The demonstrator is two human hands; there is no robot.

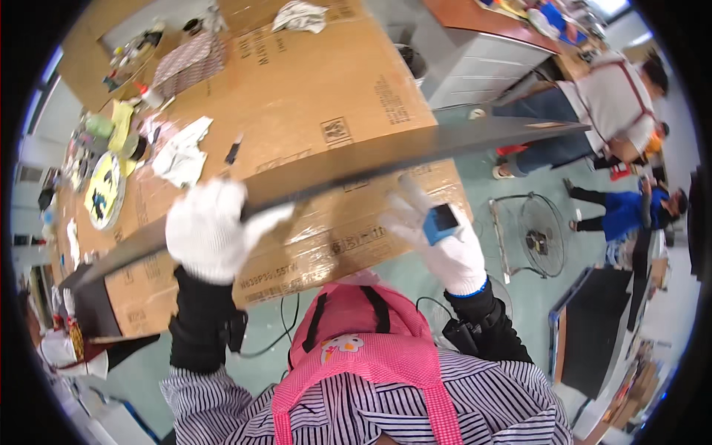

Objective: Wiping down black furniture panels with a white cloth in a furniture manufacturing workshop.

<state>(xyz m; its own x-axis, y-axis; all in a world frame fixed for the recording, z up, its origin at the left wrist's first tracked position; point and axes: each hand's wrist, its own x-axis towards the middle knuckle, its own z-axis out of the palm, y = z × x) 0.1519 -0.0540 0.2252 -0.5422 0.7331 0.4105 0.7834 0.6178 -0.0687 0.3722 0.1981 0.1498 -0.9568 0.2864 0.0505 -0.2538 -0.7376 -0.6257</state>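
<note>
A long, thin dark panel (356, 159) crosses in front of me, tilted with its edge toward me. My left hand (209, 231), in a white knit glove, is closed over its left part, the thumb pointing right. To the right, below the panel's edge, my right hand (454, 256) wears a matching glove. A small block (443, 223), blue with a black face, sits in this hand. The fingers point up and left and are smeared by motion. How they grip the block is partly unclear.
Cardboard (297, 96) covers the table, holding white rags (183, 152), a plate with dark and yellow stains (105, 191) and a patterned box (190, 61). A floor fan (534, 233) stands right. Two people (612, 104) are beyond the table, near a drawer cabinet (482, 67).
</note>
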